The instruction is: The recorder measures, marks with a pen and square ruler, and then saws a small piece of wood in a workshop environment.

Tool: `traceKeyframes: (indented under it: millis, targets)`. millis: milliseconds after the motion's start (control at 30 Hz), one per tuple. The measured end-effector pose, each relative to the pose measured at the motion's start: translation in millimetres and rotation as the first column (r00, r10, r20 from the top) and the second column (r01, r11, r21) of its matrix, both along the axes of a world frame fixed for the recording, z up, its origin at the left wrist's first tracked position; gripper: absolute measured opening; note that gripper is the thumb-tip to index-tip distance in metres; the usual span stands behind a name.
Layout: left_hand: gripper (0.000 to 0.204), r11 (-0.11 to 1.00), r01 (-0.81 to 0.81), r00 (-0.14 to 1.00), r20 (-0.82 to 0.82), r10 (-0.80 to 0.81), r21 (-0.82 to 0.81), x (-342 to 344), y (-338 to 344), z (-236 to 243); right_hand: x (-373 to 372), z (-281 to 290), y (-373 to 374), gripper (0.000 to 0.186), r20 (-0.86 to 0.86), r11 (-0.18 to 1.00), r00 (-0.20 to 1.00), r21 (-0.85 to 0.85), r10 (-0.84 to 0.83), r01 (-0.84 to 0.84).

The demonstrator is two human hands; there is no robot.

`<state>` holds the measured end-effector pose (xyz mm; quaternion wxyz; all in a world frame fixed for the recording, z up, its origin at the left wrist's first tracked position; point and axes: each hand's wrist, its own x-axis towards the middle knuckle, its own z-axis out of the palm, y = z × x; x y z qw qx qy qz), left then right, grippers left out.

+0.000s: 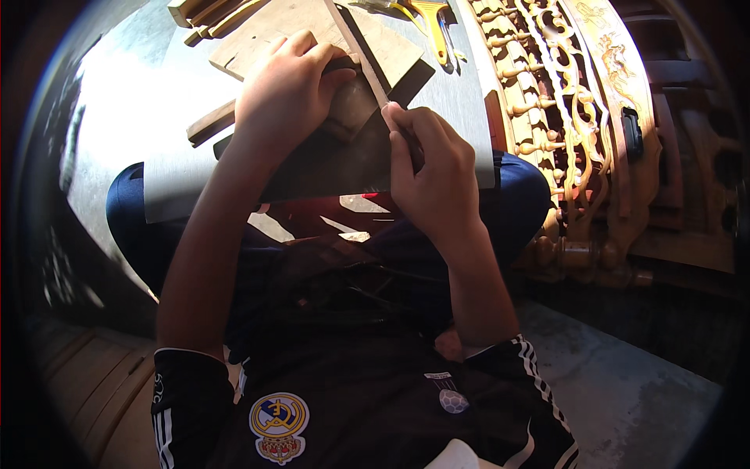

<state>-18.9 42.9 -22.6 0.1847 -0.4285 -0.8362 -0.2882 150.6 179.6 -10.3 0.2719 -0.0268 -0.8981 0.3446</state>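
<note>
My right hand [434, 160] is closed round the near end of a long, narrow, file-like tool [363, 56], which runs away from me to the top edge of the view. Just left of it, my left hand [291, 87] curls its fingers over a small piece of wood [353, 60], mostly hidden under the fingers and lying against the tool's side. Beneath that hand is a flat pale wooden board [250, 48], partly in shadow. A wooden stick [212, 123] pokes out to the left of my left wrist.
A grey work surface [176, 176] spans my knees. Several wood strips [215, 17] lie at its far left, and a yellow-handled brush [432, 31] at its far right. Carved, turned wooden panels [547, 86] stand to the right, with a small black object [631, 133] on them.
</note>
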Motion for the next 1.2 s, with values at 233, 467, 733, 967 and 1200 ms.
traceKeyframes:
  millis: [233, 467, 733, 967, 1200]
  targets:
    - [0.023, 0.999, 0.008, 0.998, 0.057, -0.005, -0.053, 22, 1, 8, 20, 4, -8, 0.025, 0.049, 0.999, 0.998, 0.023, -0.048, 0.047]
    - [0.024, 0.997, 0.056, 0.997, 0.063, -0.053, -0.054, 20, 2, 6, 7, -1, -10, 0.024, -0.001, 0.996, 0.997, 0.045, -0.078, 0.078]
    - [0.024, 0.999, 0.021, 0.994, 0.107, -0.017, -0.04, 24, 1, 10, 33, 5, -17, 0.023, 0.04, 0.993, 0.997, 0.099, -0.072, 0.068]
    - [0.024, 0.998, 0.068, 0.992, 0.103, -0.066, -0.013, 25, 4, 14, 65, 13, -19, 0.027, 0.1, 0.989, 0.986, 0.067, -0.136, 0.13]
    - [0.021, 0.998, 0.026, 0.98, 0.199, -0.014, -0.056, 28, 4, 15, 13, 4, -9, 0.028, 0.062, 0.995, 0.996, 0.07, -0.071, 0.066]
